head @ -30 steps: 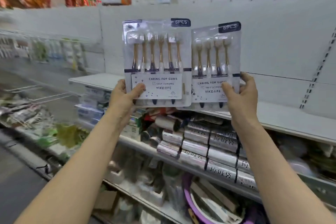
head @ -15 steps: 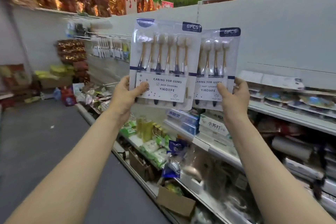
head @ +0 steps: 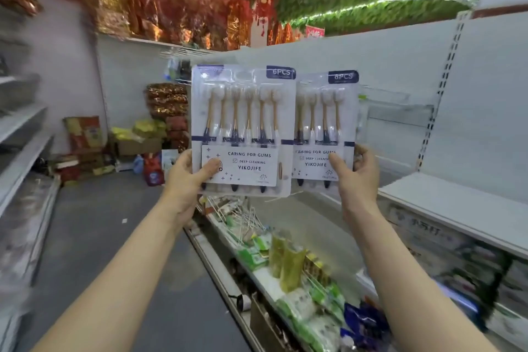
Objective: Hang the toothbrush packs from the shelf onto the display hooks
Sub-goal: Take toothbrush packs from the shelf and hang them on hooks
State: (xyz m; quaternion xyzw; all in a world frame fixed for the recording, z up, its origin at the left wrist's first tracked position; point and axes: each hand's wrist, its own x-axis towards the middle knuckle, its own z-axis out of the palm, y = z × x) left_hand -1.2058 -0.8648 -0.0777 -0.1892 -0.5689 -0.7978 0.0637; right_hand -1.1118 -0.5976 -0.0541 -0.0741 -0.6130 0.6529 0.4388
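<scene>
Near, at 7 o'clock: left hand, thumb and fingers pinching the front toothbrush pack by its lower corner. At 5 o'clock: right hand, pinching the rear toothbrush pack likewise. Both upright at centre, overlapping. Farther, at 3 o'clock: white shelf.

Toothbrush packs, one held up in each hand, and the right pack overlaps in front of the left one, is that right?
No. In the head view the left pack, held by the left hand, overlaps in front of the right pack, held by the right hand.
</scene>
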